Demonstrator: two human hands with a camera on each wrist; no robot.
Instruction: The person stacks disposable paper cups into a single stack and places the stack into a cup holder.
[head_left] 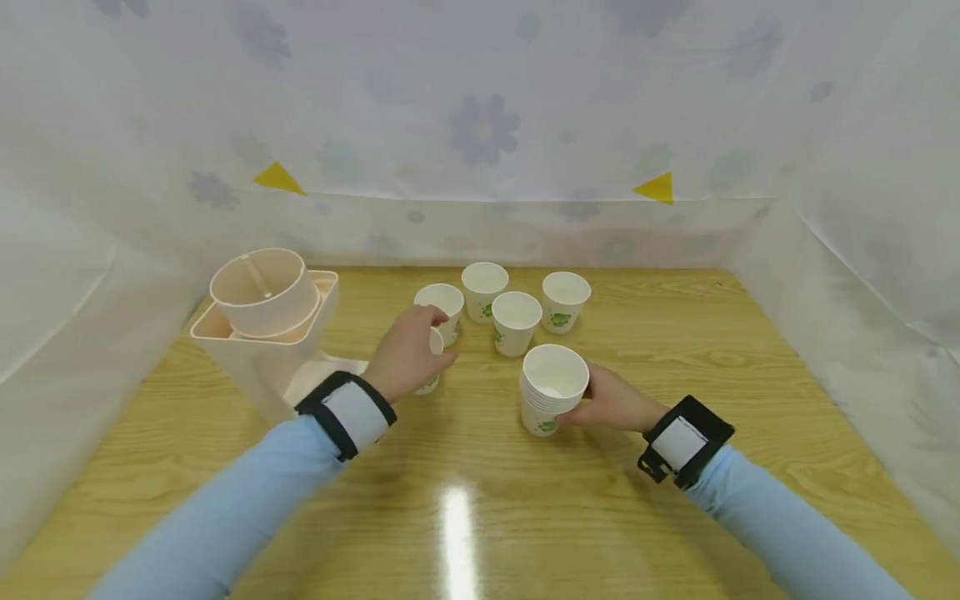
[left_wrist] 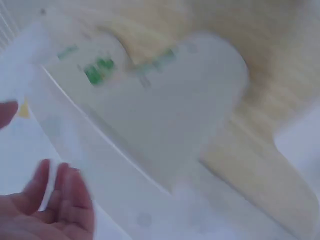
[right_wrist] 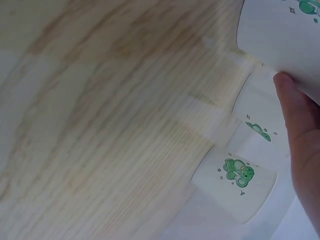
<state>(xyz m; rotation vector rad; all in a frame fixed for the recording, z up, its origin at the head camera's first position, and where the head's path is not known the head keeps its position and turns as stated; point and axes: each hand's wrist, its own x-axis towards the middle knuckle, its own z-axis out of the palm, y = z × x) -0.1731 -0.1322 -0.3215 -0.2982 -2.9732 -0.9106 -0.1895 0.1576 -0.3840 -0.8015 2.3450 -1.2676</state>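
Observation:
My left hand curls round a single white paper cup standing on the wooden table; the hand hides most of the cup. My right hand grips a stack of nested paper cups from its right side, near the middle of the table. In the right wrist view a finger lies along the stack. The left wrist view is badly blurred, with fingertips at the lower left and pale cups beyond them.
Several upright white cups with green prints stand behind the hands, from the left cup to the right cup. A cream plastic cup holder with a round tub sits at the left. White flowered sheets wall the table on three sides.

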